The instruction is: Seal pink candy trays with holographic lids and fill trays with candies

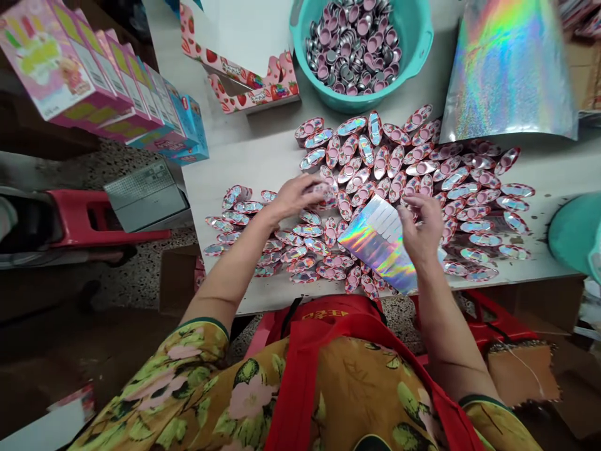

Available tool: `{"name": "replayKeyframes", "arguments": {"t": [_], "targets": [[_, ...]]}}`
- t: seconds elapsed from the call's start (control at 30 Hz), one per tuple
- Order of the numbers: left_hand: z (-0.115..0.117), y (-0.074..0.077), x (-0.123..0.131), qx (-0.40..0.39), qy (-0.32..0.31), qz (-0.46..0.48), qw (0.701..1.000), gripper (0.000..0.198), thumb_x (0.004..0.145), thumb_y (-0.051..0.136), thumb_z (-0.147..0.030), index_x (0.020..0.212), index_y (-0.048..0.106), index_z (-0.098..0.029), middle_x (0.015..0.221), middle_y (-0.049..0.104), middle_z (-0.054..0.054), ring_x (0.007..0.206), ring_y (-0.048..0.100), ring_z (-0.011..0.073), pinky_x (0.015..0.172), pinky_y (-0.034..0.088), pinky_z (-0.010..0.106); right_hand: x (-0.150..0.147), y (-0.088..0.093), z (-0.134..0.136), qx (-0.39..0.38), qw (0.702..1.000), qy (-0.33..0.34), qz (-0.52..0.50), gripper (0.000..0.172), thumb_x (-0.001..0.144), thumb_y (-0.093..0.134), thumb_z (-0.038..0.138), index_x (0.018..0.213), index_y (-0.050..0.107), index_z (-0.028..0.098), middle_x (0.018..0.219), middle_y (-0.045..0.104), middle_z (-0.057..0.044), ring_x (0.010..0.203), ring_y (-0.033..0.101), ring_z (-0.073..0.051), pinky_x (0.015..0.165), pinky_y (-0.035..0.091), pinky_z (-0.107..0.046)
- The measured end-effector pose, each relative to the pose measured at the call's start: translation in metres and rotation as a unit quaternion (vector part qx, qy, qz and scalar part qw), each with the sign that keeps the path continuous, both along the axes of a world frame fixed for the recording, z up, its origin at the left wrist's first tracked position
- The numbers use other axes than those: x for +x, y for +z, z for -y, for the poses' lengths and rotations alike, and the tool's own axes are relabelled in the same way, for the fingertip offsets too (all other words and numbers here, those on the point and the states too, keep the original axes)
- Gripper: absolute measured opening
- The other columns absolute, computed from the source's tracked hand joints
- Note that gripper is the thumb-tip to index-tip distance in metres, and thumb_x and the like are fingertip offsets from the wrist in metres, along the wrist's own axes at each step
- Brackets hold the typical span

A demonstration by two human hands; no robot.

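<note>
And here the left hand (pixel 303 193) curls about one oval-topped container (pixel 330 180), fingers blurred, so whether they truly grip it can't be told. Over on the right, the right hand (pixel 422 227) bends thumb and fingertips together above the holographic sticker sheet (pixel 370 244), which lies across the crowd of containers on the white table (pixel 206 172); anything pinched there is too small to make out. The step in hand looks like stickering the tops, and the next move seems to call for precise fingertip alignment. Up top, the turquoise basin (pixel 417 69) is heaped with round metal caps (pixel 350 47)! Beside it, the strawberry-print box (pixel 270 97) stands open-topped.
</note>
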State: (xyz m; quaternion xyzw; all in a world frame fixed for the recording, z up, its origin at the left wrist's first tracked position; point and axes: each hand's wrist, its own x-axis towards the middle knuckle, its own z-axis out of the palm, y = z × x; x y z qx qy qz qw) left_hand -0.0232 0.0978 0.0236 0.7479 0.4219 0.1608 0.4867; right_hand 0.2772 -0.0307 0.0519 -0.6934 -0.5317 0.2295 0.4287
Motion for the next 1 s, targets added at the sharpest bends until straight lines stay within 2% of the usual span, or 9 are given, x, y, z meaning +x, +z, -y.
{"name": "replayKeyframes", "arguments": {"t": [0.13,0.27,0.33,0.43,0.5,0.57,0.7,0.83,1.0], "targets": [[0.026,-0.003,0.006,-0.236,0.162,0.192,0.939,0.066,0.085,0.065,-0.070,0.123,0.070,-0.016,0.111,0.075,0.011,0.103,0.069,0.0250,0.092,0.055,0.038,-0.097,-0.006,-0.028,-0.056,0.933,0.021,-0.354,0.054,0.090,0.057,0.073,0.127,0.066,0.034,0.139,0.063,-0.004,0.130,0.057,-0.027,0.111,0.047,-0.051],[0.056,-0.001,0.029,-0.156,0.261,0.145,0.942,0.065,0.091,0.055,-0.071,0.123,0.071,-0.017,0.132,0.071,0.013,0.129,0.061,0.0290,0.115,0.045,0.044,-0.160,-0.018,-0.053,-0.116,0.807,-0.078,-0.574,0.080,0.079,0.052,0.089,0.128,0.065,0.029,0.141,0.061,-0.005,0.140,0.050,-0.027,0.120,0.040,-0.051],[0.060,0.008,0.030,-0.085,0.234,0.051,0.967,0.067,0.093,0.054,-0.069,0.135,0.065,-0.018,0.147,0.061,0.013,0.143,0.050,0.0322,0.123,0.035,0.048,-0.169,-0.013,-0.058,-0.144,0.771,-0.086,-0.614,0.086,0.078,0.046,0.093,0.131,0.064,0.028,0.144,0.059,-0.006,0.142,0.048,-0.029,0.119,0.041,-0.052],[0.051,0.024,0.015,-0.054,0.110,-0.046,0.991,0.084,0.080,0.076,-0.061,0.149,0.054,-0.018,0.158,0.051,0.016,0.149,0.043,0.0371,0.123,0.035,0.051,-0.164,0.001,-0.059,-0.163,0.768,-0.002,-0.620,0.093,0.078,0.032,0.098,0.136,0.062,0.032,0.150,0.055,-0.004,0.145,0.046,-0.030,0.117,0.043,-0.053],[0.036,0.030,-0.002,-0.044,0.064,-0.045,0.996,0.087,0.074,0.082,-0.052,0.148,0.053,-0.019,0.154,0.054,0.015,0.142,0.051,0.0348,0.119,0.041,0.048,-0.149,0.006,-0.055,-0.172,0.800,0.074,-0.570,0.092,0.078,0.031,0.099,0.137,0.061,0.036,0.151,0.055,-0.003,0.143,0.048,-0.031,0.114,0.046,-0.054],[0.017,0.031,-0.022,-0.034,0.081,-0.026,0.996,0.076,0.075,0.081,-0.047,0.142,0.058,-0.021,0.144,0.063,0.012,0.129,0.061,0.0296,0.112,0.048,0.044,-0.120,0.004,-0.046,-0.166,0.872,0.110,-0.448,0.082,0.078,0.047,0.093,0.137,0.060,0.037,0.150,0.056,-0.003,0.138,0.052,-0.030,0.111,0.048,-0.052],[-0.026,0.014,-0.065,-0.068,0.200,-0.005,0.977,0.055,0.077,0.079,-0.049,0.123,0.065,-0.021,0.118,0.074,0.005,0.095,0.068,0.0195,0.089,0.058,0.039,-0.008,-0.012,0.005,-0.133,0.988,0.037,-0.066,0.065,0.080,0.068,0.075,0.127,0.066,0.030,0.137,0.062,-0.010,0.127,0.057,-0.029,0.109,0.047,-0.049],[-0.062,-0.012,-0.088,-0.136,0.193,-0.070,0.969,0.049,0.072,0.082,-0.056,0.109,0.073,-0.025,0.095,0.076,-0.004,0.080,0.064,0.0133,0.093,0.056,0.044,0.097,-0.021,0.077,-0.253,0.949,-0.049,0.183,0.074,0.063,0.081,0.074,0.113,0.069,0.020,0.117,0.063,-0.016,0.116,0.056,-0.036,0.105,0.044,-0.057],[-0.073,-0.035,-0.082,-0.181,0.083,-0.106,0.974,0.056,0.068,0.079,-0.070,0.099,0.077,-0.024,0.086,0.076,-0.004,0.082,0.067,0.0192,0.086,0.058,0.045,0.115,-0.035,0.108,-0.312,0.928,-0.078,0.188,0.052,0.060,0.083,0.065,0.081,0.063,0.021,0.099,0.060,-0.011,0.105,0.054,-0.032,0.096,0.046,-0.050]]}}
